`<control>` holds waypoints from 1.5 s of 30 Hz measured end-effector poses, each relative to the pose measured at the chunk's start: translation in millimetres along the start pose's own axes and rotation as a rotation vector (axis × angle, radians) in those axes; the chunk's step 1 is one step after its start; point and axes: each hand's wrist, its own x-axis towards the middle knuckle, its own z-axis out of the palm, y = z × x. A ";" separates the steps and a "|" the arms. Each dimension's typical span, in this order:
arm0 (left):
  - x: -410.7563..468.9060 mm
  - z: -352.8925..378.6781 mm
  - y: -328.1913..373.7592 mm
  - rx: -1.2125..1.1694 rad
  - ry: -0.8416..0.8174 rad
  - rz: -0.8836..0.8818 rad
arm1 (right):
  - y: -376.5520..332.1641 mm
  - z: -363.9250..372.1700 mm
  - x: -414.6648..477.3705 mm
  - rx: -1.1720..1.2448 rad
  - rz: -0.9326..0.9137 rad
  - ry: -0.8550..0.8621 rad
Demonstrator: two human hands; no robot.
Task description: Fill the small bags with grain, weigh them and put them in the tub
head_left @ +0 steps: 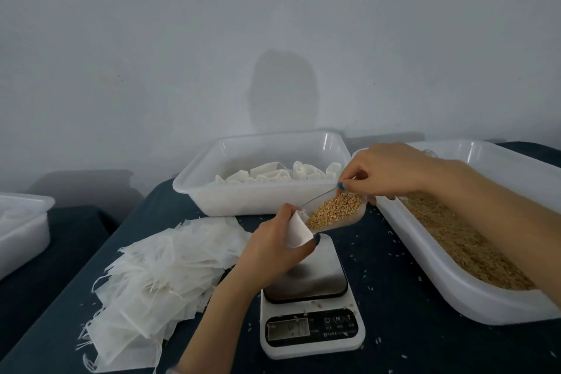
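Note:
My left hand point(274, 247) holds a small white bag point(298, 231) open above the steel platform of the kitchen scale point(309, 297). My right hand point(385, 171) grips a clear scoop point(337, 211) heaped with golden grain, tilted with its mouth at the bag's opening. To the right lies a long white tub point(485, 304) of loose grain. Behind the scale, a white tub point(243, 197) holds several filled bags.
A loose heap of empty white bags point(158, 276) lies left of the scale on the dark blue cloth. Another white tub point(21, 231) stands at the far left. Spilled grains dot the cloth around the scale. A pale wall rises behind.

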 end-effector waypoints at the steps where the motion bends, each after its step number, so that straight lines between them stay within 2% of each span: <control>1: -0.5 0.3 0.8 0.018 -0.006 0.008 | -1.7 -1.2 0.4 -0.019 -0.005 0.000; 9: -2.9 -0.1 2.2 0.140 -0.038 0.053 | -12.3 -12.3 2.7 -0.187 -0.049 0.013; 17: -3.0 -0.3 4.3 0.157 -0.057 0.055 | -17.1 -18.6 8.6 -0.258 -0.094 0.000; 25: -2.9 -1.3 7.2 0.139 -0.064 0.037 | -20.1 -25.4 11.5 -0.277 -0.098 -0.046; 38: -3.1 -0.2 6.1 0.139 -0.055 0.051 | -27.5 -35.2 10.4 -0.363 -0.097 -0.007; 45: -3.4 -0.3 2.9 0.111 -0.040 0.056 | -21.6 -34.3 6.6 -0.311 -0.040 -0.043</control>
